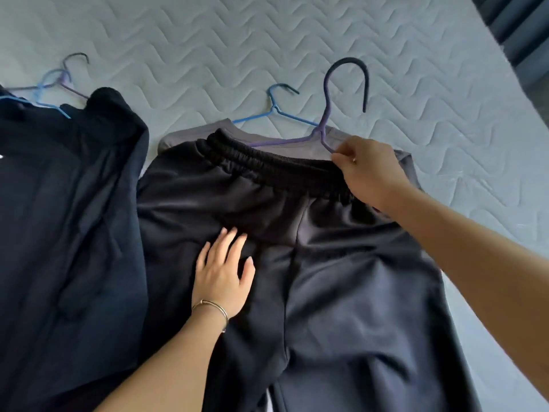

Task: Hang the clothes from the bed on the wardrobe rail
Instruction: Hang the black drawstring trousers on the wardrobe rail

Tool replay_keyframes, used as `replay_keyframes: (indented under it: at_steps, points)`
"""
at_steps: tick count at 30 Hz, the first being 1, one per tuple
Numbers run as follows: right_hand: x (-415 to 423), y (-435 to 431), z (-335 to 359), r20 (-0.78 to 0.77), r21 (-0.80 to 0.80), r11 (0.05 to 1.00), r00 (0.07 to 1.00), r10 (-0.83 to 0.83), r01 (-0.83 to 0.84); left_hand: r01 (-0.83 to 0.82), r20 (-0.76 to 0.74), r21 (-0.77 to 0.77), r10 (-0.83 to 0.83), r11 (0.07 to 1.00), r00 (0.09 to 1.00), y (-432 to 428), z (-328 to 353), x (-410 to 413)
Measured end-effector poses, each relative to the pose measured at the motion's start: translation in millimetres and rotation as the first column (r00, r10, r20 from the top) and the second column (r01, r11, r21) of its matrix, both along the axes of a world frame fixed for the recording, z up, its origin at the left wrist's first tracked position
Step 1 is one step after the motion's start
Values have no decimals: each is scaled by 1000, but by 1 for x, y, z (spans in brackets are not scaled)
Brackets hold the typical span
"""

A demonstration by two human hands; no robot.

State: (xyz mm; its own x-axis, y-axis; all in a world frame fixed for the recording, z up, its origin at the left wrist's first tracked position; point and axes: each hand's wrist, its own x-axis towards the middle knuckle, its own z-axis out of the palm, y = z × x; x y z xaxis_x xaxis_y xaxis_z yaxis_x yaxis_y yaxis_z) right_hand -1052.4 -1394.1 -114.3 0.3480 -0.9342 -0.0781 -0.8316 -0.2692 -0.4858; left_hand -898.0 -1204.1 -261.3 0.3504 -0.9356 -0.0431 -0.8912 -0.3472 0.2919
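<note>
A dark navy garment [68, 203] lies bunched at the quilted grey mattress's [267, 34] left edge; beside it the left hand [224, 275] rests flat, fingers straight, on the black elastic-waisted trousers [326, 263] mid-mattress; the right hand [368, 168] pinches the purple wire hanger [326, 93] by its shoulder. Best to keep the cloth pinned while threading the hanger through; its left arm hides behind the waistband, the trouser legs are cut off, and no wardrobe rail shows.

trousers [326, 263]: legs cut off below | grey shirt [178, 139]: mostly hidden under trousers
</note>
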Motion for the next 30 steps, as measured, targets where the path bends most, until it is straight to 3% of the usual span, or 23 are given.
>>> replay_keyframes:
  at_steps: [2,5,7,10,12,15,17,21,22,26,30]
  points:
    - [-20,24,29,-2,16,1000,1000,8,-8,-32,-127,56,39,998,991,2,16,-1]
    - [-38,65,78,60,113,993,998,7,-14,-92,-411,102,126,990,903,19,60,-9]
    - [-41,96,109,119,173,985,993,-2,-18,-67,-460,-113,8,991,888,47,109,-22]
    - [-37,155,150,270,221,975,961,-52,-9,-121,-518,-476,-167,871,839,93,205,-50]
    - [-30,202,182,414,288,958,900,-138,14,-202,-681,-450,-187,870,708,114,274,-59]
    - [-16,268,242,552,372,928,807,-211,-12,-308,-946,-189,-89,933,313,137,368,-56]
    - [-3,305,286,567,338,939,810,-149,-63,-299,-930,-228,-116,927,348,152,426,-44]
    - [31,357,376,561,145,957,817,129,-251,-422,-936,-274,-139,864,324,192,519,-12]
    - [39,367,397,541,92,947,814,212,-308,-447,-925,-297,-138,844,355,204,539,-2]
    - [57,399,467,543,-101,887,722,429,-451,-409,-780,-425,-98,807,618,266,617,38]
    - [83,431,522,501,-287,784,611,612,-550,-343,-596,-497,-26,797,803,357,691,62]
